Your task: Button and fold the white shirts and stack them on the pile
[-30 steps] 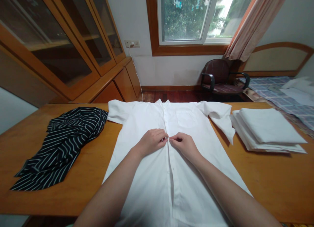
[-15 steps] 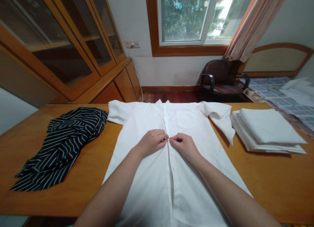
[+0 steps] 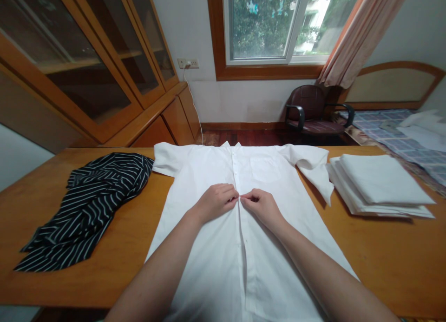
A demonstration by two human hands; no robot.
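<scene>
A white short-sleeved shirt [image 3: 205,247] lies face up on the wooden table [image 3: 376,252], its collar at the far edge and its chest pocket on the right. My left hand [image 3: 219,201] and my right hand [image 3: 259,205] meet at the middle of its front placket. Both are closed in a pinch on the shirt's edges, fingertips almost touching. Whatever button sits between them is hidden by the fingers. Above my hands the placket is closed; below them its two edges part in a narrow gap.
A crumpled black garment with white stripes [image 3: 101,196] lies left of the shirt. To the right sits a stack of folded white cloths [image 3: 383,180]. Beyond the table are a dark red armchair [image 3: 310,108], a bed [image 3: 383,131] and a glass-fronted cabinet [image 3: 139,99].
</scene>
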